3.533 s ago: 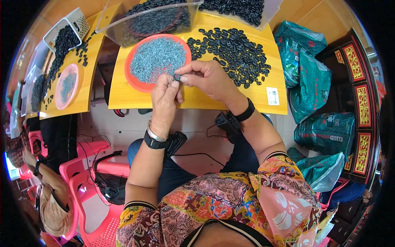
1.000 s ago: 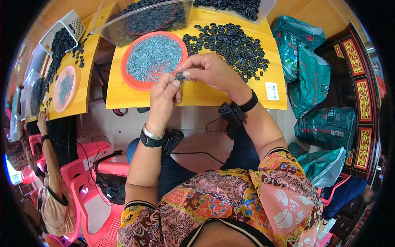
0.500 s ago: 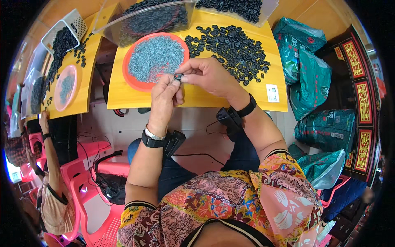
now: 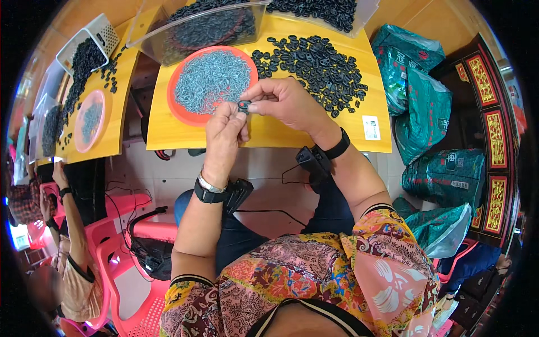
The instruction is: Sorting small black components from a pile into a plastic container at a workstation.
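Observation:
Between my two hands, over the near rim of a round orange-red tray [image 4: 173, 95], I hold a small black oval part with a slot through it [image 4: 243, 105]. My left hand [image 4: 226, 124] is closed, its thumb and forefinger pinching the part from the left. My right hand [image 4: 286, 104] pinches the same part from the right with fingers and thumb. Whether a pin is also between the fingertips is too small to tell. Many small silvery metal pins [image 4: 210, 76] fill the tray. To its right, a loose pile of black oval parts [image 4: 325, 70] lies on the yellow table [image 4: 331, 132].
Clear plastic bins [image 4: 196, 28] of black parts stand at the back. Several green sacks [image 4: 426, 106] lean right of the table. At left, another yellow table [image 4: 115, 129] holds a white basket [image 4: 104, 36] and a pink tray [image 4: 90, 121]; a co-worker's arm [image 4: 73, 219] reaches there. Pink chairs [image 4: 135, 309] stand below.
My hands and the black part have hardly moved. The co-worker at left has shifted, with the head coming into view and the hand a little lower at the table edge.

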Demonstrator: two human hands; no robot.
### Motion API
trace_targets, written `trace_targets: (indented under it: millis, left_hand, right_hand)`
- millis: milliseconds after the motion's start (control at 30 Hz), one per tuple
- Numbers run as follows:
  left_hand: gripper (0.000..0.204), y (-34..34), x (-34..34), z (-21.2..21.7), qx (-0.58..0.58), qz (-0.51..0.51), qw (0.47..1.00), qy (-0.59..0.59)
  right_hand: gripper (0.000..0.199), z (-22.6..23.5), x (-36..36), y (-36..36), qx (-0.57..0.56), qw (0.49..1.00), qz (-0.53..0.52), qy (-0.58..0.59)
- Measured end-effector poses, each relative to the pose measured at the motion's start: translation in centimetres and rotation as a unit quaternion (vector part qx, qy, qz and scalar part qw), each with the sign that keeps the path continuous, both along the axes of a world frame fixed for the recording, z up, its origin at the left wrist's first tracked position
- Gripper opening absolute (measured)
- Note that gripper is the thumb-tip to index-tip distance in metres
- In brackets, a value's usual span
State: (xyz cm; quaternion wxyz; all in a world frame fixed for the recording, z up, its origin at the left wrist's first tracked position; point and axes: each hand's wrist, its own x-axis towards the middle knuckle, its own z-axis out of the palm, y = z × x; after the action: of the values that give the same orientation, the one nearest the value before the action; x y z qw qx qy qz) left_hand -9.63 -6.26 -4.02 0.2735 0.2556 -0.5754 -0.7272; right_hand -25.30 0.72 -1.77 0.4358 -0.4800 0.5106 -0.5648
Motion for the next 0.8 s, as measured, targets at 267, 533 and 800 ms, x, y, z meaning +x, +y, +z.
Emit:
trace_targets:
  millis: [267,533,800]
  left_hand:
    - [0.011,0.0,-0.1,-0.5,0.020,0.014,1.000,0.010]
    - [0.013,-0.1,0.0,0.0,0.027,0.000,1.000,0.005]
    - [0.014,-0.8,0.8,0.0,-0.204,-0.021,0.978,0.028]
  right_hand:
    - [0.022,-0.4,0.2,0.0,0.004,0.999,0.004,0.045]
    - [0.026,0.0,1.0,0.2,0.000,0.999,0.008,0.048]
    - [0.027,1.4,0.9,0.8,-0.019,0.999,0.027,-0.023]
